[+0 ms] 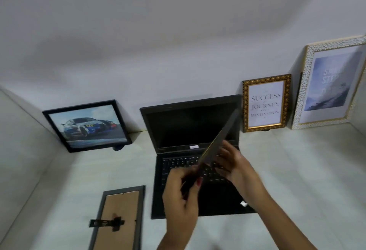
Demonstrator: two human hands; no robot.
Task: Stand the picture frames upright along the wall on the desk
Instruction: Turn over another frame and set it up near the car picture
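Note:
I hold a dark picture frame [219,138] edge-on above the laptop, tilted up toward the right. My left hand [182,194] grips its lower end, and my right hand [235,164] touches its back side. Three frames stand against the wall: a black frame with a car picture [87,125] at the left, a gold frame with a "Success" text [266,103], and a large white-and-gold frame [330,85] at the far right. A grey frame [118,218] lies face down on the desk at the front left, its brown back and black stand showing.
An open black laptop [190,130] sits in the middle of the pale desk [297,170], screen dark, close to the wall. A side panel [23,150] bounds the desk at the left.

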